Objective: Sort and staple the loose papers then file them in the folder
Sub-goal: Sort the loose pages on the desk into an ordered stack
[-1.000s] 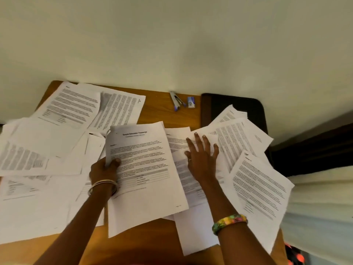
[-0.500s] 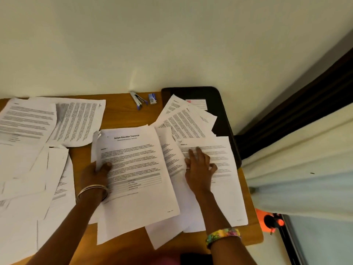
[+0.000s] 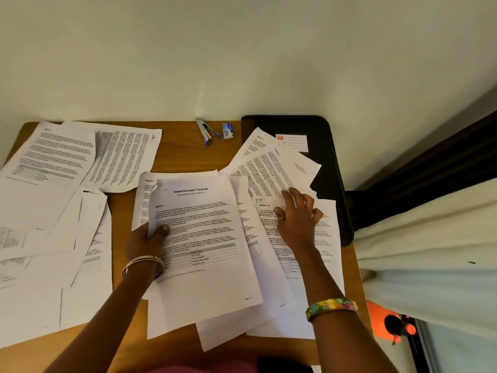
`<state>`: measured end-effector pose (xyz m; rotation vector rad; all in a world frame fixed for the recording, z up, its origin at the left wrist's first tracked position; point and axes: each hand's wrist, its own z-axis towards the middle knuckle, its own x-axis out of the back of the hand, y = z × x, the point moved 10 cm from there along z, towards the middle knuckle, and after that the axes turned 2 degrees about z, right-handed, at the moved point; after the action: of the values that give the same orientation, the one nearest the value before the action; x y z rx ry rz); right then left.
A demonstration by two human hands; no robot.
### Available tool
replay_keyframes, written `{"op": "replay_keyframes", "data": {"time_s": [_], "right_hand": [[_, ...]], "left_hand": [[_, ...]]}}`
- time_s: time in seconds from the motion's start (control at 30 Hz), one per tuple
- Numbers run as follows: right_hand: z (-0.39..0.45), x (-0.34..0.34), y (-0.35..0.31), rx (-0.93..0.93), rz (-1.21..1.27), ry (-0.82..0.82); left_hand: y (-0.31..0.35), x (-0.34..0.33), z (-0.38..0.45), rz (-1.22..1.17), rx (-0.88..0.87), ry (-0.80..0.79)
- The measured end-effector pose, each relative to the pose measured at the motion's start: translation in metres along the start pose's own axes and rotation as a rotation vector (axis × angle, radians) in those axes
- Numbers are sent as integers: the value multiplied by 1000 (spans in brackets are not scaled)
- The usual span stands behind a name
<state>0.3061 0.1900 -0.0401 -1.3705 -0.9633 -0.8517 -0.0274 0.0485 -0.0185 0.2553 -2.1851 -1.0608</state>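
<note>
Left hand [image 3: 146, 239] grips the left edge of the title page [image 3: 201, 246], thumb on top, fingers tucked beneath, dead centre of the tabletop [image 3: 177, 154]. Right hand [image 3: 298, 219], at three o'clock from that page, pinches a crumpled sheet corner [image 3: 271, 201] atop the right-hand papers [image 3: 301, 238]. Black folder [image 3: 325, 146] lies at one o'clock of it; stapler [image 3: 205, 131] at twelve o'clock, against the wall.

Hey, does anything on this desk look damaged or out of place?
Yes. The Sample Education Transcript page gripped by the left hand has a torn, curled top-left corner. Loose pages also sprawl over the black folder, covering it.
</note>
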Motion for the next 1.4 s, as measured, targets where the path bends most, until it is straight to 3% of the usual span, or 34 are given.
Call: {"op": "replay_keyframes", "data": {"time_s": [0.13,0.27,0.3,0.4,0.47,0.6,0.83,0.9,1.0,1.1,1.2,1.27,1.4], "right_hand": [[5,7,6,47,-80,64],[22,34,4,-69,-50,241],[29,34,-3,-65,-20,222],[48,-3,-31,62,-67,-81],[45,-23,-39,132,-131,-187],[35,-6,-40,172,-75,-7],[29,-5,-30,205,60,-1],[34,1,-26,144,153,34],[44,6,-7,-132,248,69],[50,3,7,-366,42,-9],[61,-1,11,-452,62,-129],[68,-2,11,-486,231,-170],[72,10,-3,-369,628,-203]], "left_hand": [[-3,1,-1,4,20,16],[-4,5,6,-25,41,46],[-4,5,7,-32,48,53],[-1,4,11,-71,78,73],[2,2,13,-91,84,74],[11,0,18,-124,76,69],[2,-6,21,-163,97,59],[1,-7,23,-161,100,53],[2,-7,26,-147,90,63],[2,-9,28,-141,88,63],[2,-13,29,-140,97,48],[2,-15,28,-141,97,40],[5,-16,27,-129,87,36]]}}
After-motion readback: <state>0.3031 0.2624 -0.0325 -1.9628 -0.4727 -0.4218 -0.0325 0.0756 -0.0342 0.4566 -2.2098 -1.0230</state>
